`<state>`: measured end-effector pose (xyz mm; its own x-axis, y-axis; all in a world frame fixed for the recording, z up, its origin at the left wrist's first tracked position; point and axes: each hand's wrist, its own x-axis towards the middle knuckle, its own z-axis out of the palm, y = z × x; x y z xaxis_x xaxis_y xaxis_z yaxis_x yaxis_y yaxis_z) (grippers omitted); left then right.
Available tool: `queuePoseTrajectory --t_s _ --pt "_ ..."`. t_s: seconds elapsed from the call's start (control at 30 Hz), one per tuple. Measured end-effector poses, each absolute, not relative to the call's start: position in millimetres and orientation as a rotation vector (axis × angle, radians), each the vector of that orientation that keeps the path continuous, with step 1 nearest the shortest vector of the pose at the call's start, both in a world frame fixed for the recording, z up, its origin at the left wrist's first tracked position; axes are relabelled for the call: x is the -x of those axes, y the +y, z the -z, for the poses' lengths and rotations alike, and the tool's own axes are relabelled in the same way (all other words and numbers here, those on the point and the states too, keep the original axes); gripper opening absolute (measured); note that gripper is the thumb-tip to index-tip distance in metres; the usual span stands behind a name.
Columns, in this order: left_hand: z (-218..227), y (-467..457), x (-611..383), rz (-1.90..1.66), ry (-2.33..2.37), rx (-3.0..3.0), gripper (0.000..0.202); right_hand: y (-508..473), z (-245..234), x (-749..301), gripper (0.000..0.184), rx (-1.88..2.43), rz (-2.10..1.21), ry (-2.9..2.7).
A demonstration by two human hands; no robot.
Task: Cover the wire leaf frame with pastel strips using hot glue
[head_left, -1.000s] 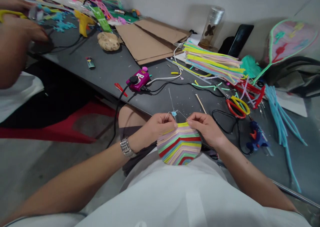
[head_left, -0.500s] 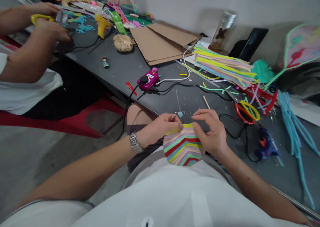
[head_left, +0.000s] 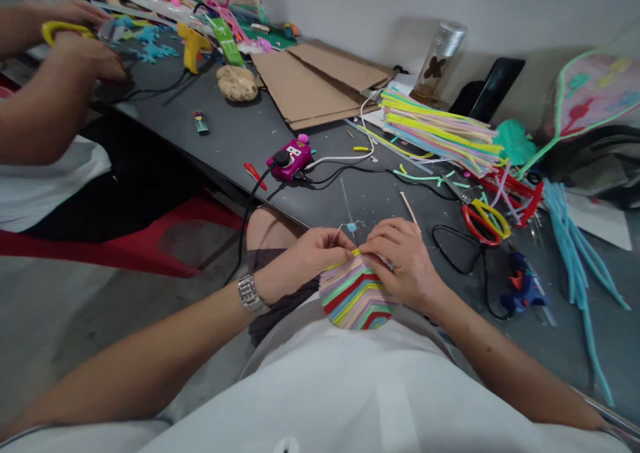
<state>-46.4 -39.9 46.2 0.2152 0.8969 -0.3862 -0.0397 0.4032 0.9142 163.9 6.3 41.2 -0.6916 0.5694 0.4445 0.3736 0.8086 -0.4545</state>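
Observation:
A rounded piece of striped pipe-cleaner craft (head_left: 357,296), in bands of red, yellow, green, blue and lilac, is held above my lap. My left hand (head_left: 320,256) pinches its upper left edge. On the upper right, my right hand (head_left: 397,260) has its fingers closed on the yellow top edge, close to the left fingertips. Just beyond the fingers, a small light blue piece (head_left: 352,227) with thin wire around it shows at the table's edge. The fingertips hide part of the top edge.
On the grey table lie a purple power adapter (head_left: 290,158), red-yellow scissors (head_left: 484,223), a blue glue gun (head_left: 525,286), bundled pipe cleaners (head_left: 440,130), blue stems (head_left: 575,253) and cardboard (head_left: 320,83). At left, a co-worker's hand (head_left: 85,53) holds yellow-handled scissors (head_left: 67,30).
My right hand has moved left and its fingers have closed onto the craft's top edge, nearer my left hand. The whole view has shifted slightly.

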Motion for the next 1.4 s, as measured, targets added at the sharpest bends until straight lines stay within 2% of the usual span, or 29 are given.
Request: queuePoseTrajectory --t_s 0.37,0.7,1.1,1.4 --pt "-44 -64 60 -0.859 1.200 -0.750 0.027 13 -40 -165 0.013 0.718 -0.538 -2.400" --pt "-38 -85 58 -1.004 1.216 -0.704 0.018 8 -43 -169 0.012 0.718 -0.467 -2.395" --pt "-37 -93 56 -0.979 1.278 -0.736 0.015 7 -40 -168 0.012 0.703 -0.507 -2.404" --pt "-42 -96 52 -0.938 1.273 -0.569 0.032 6 -41 -168 0.016 0.695 -0.550 -2.379"
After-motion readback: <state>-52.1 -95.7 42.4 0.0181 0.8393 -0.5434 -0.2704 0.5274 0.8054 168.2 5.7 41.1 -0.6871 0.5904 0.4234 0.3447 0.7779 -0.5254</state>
